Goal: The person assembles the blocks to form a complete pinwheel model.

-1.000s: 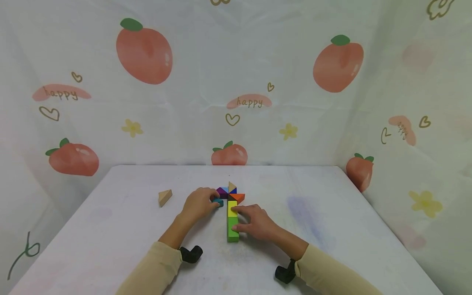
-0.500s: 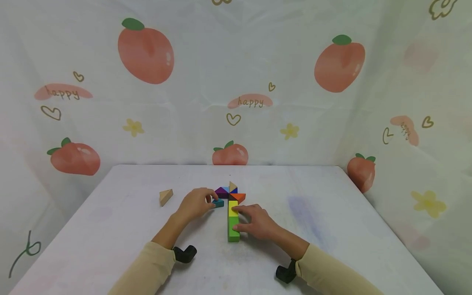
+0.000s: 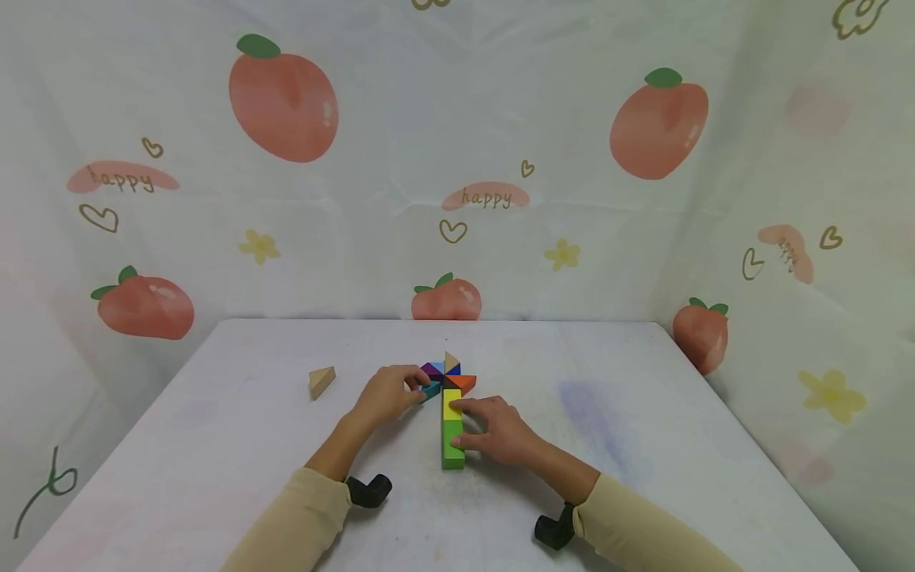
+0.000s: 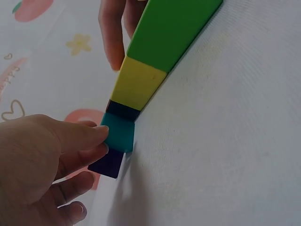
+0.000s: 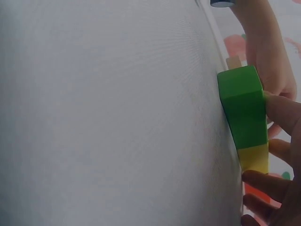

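Observation:
My left hand (image 3: pixel 389 395) pinches a teal triangular block (image 3: pixel 432 390) between thumb and index finger, beside a ring of small triangular blocks. In the left wrist view the teal block (image 4: pixel 120 134) sits between dark blocks, close to the yellow block (image 4: pixel 138 84). My right hand (image 3: pixel 500 430) rests its index finger on the yellow block (image 3: pixel 450 396) and its thumb on the green block (image 3: pixel 453 457), fingers spread. Those two blocks lie end to end in a line. Around the ring are a purple block (image 3: pixel 430 371), an orange block (image 3: pixel 463 383) and a wooden triangle (image 3: pixel 450 364).
A loose plain wooden triangular block (image 3: pixel 322 383) lies on the white table (image 3: pixel 214 445), left of my left hand. Behind the table hangs a white cloth (image 3: pixel 379 199) printed with fruit. Black wrist cameras (image 3: pixel 369 492) jut inward from the sleeves.
My left hand first drew back slightly left, then came right again; the teal block has turned and now sits angled nearer the ring. The right hand has stayed on the yellow and green blocks.

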`<state>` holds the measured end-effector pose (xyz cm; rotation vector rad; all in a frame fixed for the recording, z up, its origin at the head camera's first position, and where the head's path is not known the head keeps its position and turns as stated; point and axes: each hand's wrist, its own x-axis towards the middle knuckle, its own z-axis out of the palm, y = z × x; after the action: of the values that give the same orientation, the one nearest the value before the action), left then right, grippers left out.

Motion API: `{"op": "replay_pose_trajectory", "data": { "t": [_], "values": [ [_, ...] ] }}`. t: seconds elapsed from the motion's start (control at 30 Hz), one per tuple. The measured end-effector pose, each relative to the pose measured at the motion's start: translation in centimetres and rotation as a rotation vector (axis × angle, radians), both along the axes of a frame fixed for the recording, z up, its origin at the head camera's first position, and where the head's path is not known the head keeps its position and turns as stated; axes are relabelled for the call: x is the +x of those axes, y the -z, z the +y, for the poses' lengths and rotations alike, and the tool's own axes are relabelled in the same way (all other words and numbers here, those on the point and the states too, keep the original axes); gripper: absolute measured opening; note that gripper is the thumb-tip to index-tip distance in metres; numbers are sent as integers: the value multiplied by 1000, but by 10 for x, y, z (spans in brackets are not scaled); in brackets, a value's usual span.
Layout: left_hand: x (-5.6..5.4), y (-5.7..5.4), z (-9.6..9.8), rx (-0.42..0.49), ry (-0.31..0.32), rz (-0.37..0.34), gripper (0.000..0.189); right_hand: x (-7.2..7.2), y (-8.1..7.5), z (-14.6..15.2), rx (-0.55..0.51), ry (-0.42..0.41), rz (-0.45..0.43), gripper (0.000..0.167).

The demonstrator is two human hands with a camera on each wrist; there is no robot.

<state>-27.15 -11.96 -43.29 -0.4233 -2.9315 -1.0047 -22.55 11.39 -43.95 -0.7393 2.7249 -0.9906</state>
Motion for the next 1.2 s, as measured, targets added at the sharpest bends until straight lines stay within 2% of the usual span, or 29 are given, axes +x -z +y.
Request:
{"op": "replay_pose_trajectory", "data": {
  "t": [0.5, 0.8, 1.2],
  "values": [
    [-6, 4, 8, 6, -37, 21, 15, 1, -1, 0, 5, 9, -9, 61],
    [-8, 8, 9, 22, -42, 55, 16, 1, -1, -1, 6, 16, -9, 62],
    [-8, 8, 9, 43, -36, 63, 15, 1, 0, 0, 7, 12, -8, 62]
  ]
}}
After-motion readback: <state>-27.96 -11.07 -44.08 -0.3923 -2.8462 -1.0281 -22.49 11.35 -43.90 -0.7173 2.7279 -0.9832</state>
